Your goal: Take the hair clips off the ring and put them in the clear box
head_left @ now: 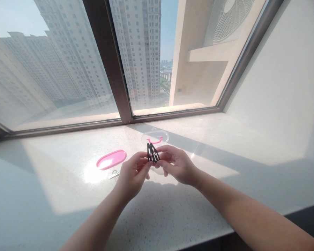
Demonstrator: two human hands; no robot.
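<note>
Two black snap hair clips (pixel 152 153) stand side by side between my hands, pointed ends up and close together, wider ends spread at the bottom. My left hand (pixel 135 171) pinches the left clip between thumb and fingers. At the other side, my right hand (pixel 178 165) has thumb and fingers closed on the right clip. Just behind the clips lies a clear oval case (pixel 165 135) with a pink handle (pixel 155 142), partly covered by the clips and fingers. A small silvery metal piece with a ring (pixel 114 173) rests beside my left hand, partly hidden by it.
A pink oval lid or tray (pixel 111 159) lies to the left on the speckled white windowsill (pixel 151 216). A dark window frame (pixel 172 114) runs along the back, and a white wall (pixel 285 76) rises at the right. The sill's front edge drops into a dark area.
</note>
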